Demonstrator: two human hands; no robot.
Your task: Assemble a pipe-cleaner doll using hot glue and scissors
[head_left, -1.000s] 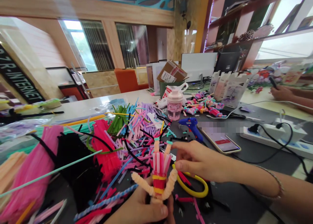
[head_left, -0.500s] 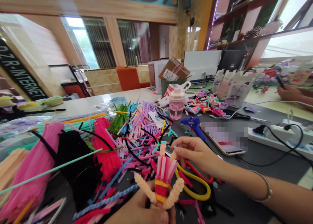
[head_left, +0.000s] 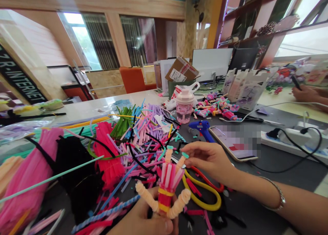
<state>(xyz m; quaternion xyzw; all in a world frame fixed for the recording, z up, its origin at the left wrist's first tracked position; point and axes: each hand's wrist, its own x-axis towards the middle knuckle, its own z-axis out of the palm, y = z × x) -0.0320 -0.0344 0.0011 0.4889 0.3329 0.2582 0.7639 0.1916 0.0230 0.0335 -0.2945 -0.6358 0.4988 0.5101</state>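
Two bare hands: the left hand point(head_left: 146, 218) clamps a red, yellow and peach pipe-cleaner figure point(head_left: 165, 197); the right hand point(head_left: 208, 161) hovers just beside it, fingers slightly apart.

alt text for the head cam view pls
A left hand holds up a small figure of twisted pipe cleaners in pink, peach and yellow, while a right hand wearing a bracelet reaches to its teal-tipped top. Heaps of cut pipe cleaners lie near a blue glue gun and a phone.

The pipe-cleaner figure point(head_left: 166, 194) at lower centre has pink-red stripes, yellow bands, peach coiled limbs and teal tips.
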